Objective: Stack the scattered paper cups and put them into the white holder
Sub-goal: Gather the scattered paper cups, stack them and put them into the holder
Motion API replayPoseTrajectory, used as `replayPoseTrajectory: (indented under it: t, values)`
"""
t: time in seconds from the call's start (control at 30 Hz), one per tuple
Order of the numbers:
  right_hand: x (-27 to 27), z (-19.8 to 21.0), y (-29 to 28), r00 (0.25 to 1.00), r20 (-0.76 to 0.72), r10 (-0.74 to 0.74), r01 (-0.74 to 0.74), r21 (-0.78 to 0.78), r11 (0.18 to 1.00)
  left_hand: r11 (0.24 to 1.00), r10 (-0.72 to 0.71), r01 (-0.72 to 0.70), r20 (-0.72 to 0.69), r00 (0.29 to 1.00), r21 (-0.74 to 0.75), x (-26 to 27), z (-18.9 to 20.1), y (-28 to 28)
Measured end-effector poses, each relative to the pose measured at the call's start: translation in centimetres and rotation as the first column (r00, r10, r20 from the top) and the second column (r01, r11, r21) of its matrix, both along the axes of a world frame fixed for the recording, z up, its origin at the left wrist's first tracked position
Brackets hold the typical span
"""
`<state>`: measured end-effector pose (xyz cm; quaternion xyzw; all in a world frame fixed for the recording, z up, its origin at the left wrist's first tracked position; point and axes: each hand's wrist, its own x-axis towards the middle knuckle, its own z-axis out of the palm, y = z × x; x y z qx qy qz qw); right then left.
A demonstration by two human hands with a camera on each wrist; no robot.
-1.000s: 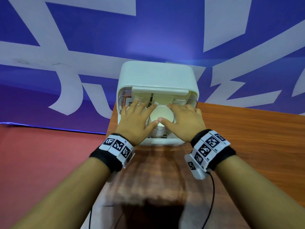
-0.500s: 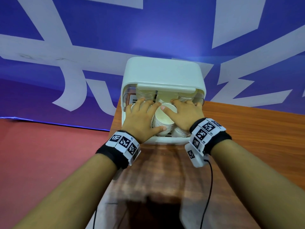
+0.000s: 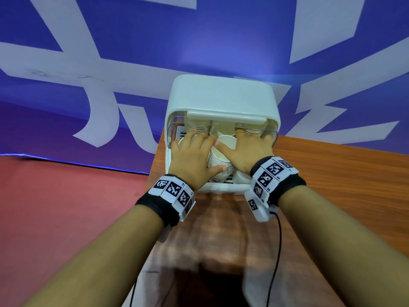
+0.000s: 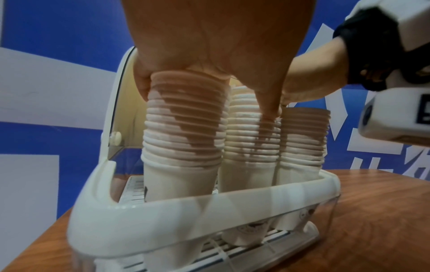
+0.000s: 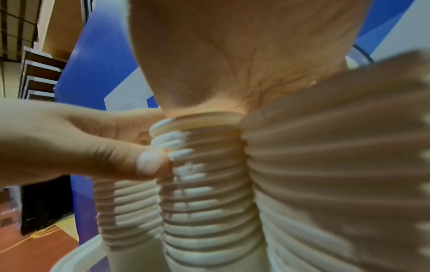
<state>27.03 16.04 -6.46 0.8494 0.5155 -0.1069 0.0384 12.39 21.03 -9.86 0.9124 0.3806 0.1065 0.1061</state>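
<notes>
The white holder [image 3: 221,96] stands at the table's far edge with its lid raised; its front rim [image 4: 209,208] is low. Three tall stacks of paper cups stand in the front row, with more stacks behind. My left hand [image 3: 192,156] lies flat over the left stack [image 4: 184,128], its thumb pressed against the side of the middle stack [image 3: 221,156]. My right hand [image 3: 245,149] lies on the right stack [image 4: 302,139], its thumb across the middle stack's rim. In the right wrist view, my palm sits on the middle stack [image 5: 204,202].
The holder sits on a wooden table [image 3: 332,173] whose left edge [image 3: 155,173] runs just beside it. A blue banner wall [image 3: 199,41] rises right behind. Red floor [image 3: 66,196] lies to the left. A cable [image 3: 277,240] hangs from my right wrist.
Both hands have slid farther into the holder over the cup tops. The thumbs, which met at the middle stack's front, have parted: the left is low on its side, the right across its rim.
</notes>
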Motion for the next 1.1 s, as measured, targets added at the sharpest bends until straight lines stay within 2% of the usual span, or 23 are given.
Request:
replayPoseTrajectory:
  t: [0.23,0.43,0.63,0.97,1.1]
  values:
    - [0.1,1.0,-4.2,0.994,-0.086,0.068,-0.052,0.172,0.984,0.999,0.021,-0.021,-0.015,1.000,-0.026,0.1,0.5,0.1]
    - [0.9,0.2,-7.7,0.985,-0.170,0.009,0.005,0.086,0.996,0.999,0.041,-0.044,-0.106,0.993,-0.027,0.3,1.0,0.6]
    - [1.1,-1.4,-7.2,0.976,-0.217,0.014,0.030,0.197,0.980,0.998,0.053,-0.055,-0.157,0.986,-0.009,0.6,0.7,-0.1]
    - [1.5,-1.7,-5.9,0.980,-0.200,0.001,0.059,0.294,0.954,0.992,0.129,-0.128,-0.035,0.991,0.008,1.2,0.1,-0.1]
    - [1.6,-1.7,-5.7,0.986,-0.167,0.004,0.041,0.267,0.963,0.992,0.120,-0.121,-0.066,0.991,-0.020,1.3,0.4,0.8]
